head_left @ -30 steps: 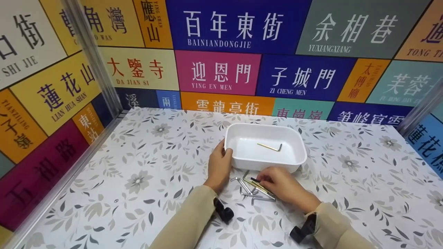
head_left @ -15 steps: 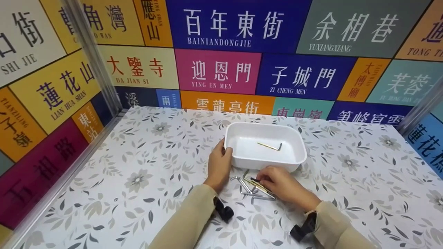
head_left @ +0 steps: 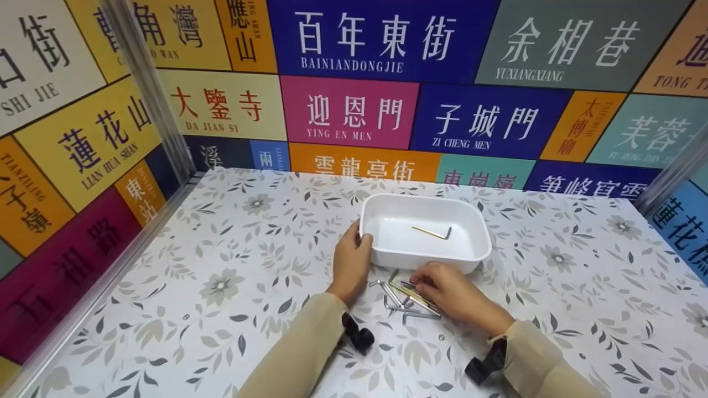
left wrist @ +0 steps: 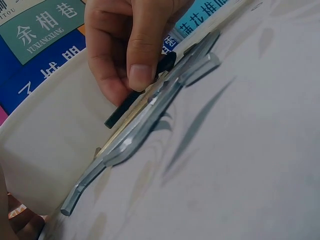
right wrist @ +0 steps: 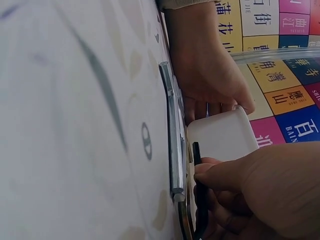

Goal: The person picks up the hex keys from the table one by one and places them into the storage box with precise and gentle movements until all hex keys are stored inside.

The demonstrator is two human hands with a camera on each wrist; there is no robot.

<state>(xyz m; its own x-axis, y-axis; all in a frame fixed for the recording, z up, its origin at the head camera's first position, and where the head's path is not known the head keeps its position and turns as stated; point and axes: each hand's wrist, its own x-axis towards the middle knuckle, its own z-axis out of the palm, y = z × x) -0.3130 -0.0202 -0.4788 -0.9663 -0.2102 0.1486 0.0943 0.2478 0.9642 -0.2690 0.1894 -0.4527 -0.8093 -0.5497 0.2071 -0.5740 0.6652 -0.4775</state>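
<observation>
Pinching a black hex key (left wrist: pixel 123 108) in its fingers, right hand (head_left: pixel 449 292) is at the loose key pile (head_left: pixel 391 296) on the table (head_left: pixel 249 326). Left hand (head_left: pixel 352 266) grips the white bin (head_left: pixel 395 260). Looks early: one gold key (head_left: pixel 430 232) inside, pile still out.

Tub (head_left: pixel 395 235), hex keys (head_left: pixel 421 315) on apparent tablecloth (head_left: pixel 276 237)
</observation>
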